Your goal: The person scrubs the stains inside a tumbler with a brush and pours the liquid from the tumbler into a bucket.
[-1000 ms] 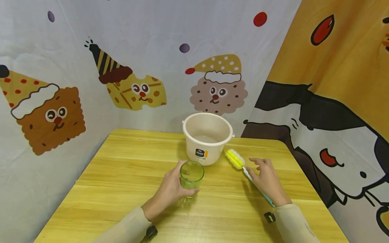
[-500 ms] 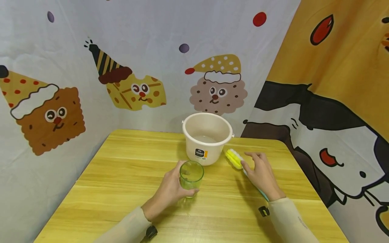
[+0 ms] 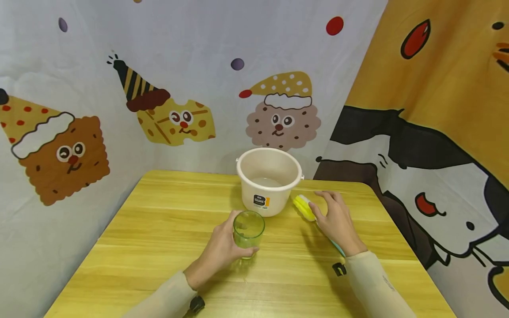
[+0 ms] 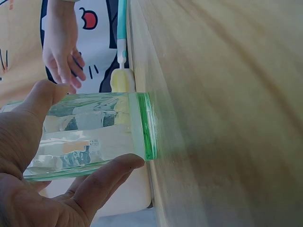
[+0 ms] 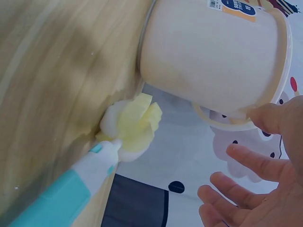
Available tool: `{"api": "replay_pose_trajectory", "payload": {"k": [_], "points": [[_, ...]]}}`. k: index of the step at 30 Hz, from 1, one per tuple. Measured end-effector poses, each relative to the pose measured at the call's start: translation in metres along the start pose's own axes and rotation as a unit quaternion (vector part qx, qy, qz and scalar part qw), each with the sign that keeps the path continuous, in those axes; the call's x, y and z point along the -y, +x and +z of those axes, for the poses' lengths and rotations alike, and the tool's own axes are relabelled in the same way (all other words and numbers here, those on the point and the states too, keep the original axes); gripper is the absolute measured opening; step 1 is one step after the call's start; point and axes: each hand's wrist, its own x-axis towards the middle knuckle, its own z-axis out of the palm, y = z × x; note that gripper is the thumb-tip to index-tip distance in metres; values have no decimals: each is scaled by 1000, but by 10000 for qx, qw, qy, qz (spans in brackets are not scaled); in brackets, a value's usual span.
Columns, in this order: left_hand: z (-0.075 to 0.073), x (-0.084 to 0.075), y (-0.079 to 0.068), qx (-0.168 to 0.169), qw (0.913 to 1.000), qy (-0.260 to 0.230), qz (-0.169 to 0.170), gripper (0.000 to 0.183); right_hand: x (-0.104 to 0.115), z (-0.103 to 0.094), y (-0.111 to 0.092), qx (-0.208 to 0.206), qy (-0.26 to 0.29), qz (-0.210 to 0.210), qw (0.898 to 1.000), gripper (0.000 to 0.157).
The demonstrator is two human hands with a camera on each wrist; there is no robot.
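A green-tinted clear glass (image 3: pixel 248 229) stands upright on the table, and my left hand (image 3: pixel 222 247) grips it round the side. In the left wrist view, thumb and fingers wrap the glass (image 4: pixel 90 132), with its base at the wood. My right hand (image 3: pixel 336 223) hovers over a sponge bottle brush (image 3: pixel 304 207) that has a yellow and white head and a teal handle (image 5: pixel 57 198). Its fingers are apart and hold nothing; in the right wrist view a gap separates them from the brush. In the head view the hand hides part of the handle.
A cream bucket (image 3: pixel 264 196) with a label stands at the back of the wooden table (image 3: pixel 175 221), just left of the brush head. Something pale, perhaps water, lies in its bottom. Cartoon-printed curtains (image 3: pixel 191 39) hang close behind and beside the table.
My right hand has moved forward and left along the brush, towards its sponge head. The left hand still holds the glass in the same place. The head view has shifted slightly.
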Motion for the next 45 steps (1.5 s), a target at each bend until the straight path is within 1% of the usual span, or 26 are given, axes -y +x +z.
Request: {"api": "replay_pose_trajectory", "payload": {"k": [7,18,24,28,35,45], "points": [[1,2,0,-15,10000,41,-36,99,4,2,8,-26,109,-64,9999,53],[2,2,1,-1,10000,91,-19,99,10,-1,20,-322,165,-387,9986,52],[1,-1,3,11,9999,109,-10,99,15,-4,28,-341,250,-361,9985,55],[1,-1,2,28,9999,134,-13,99,16,-5,34,-299,262,-372,9985,58],[3,0,-1,53,9999,102,-119,99,21,-6,43,-78,276,-323,9991,67],[2,-2,0,0,9999,101,-52,100,38,-2,62,75,249,-440,9987,71]]}}
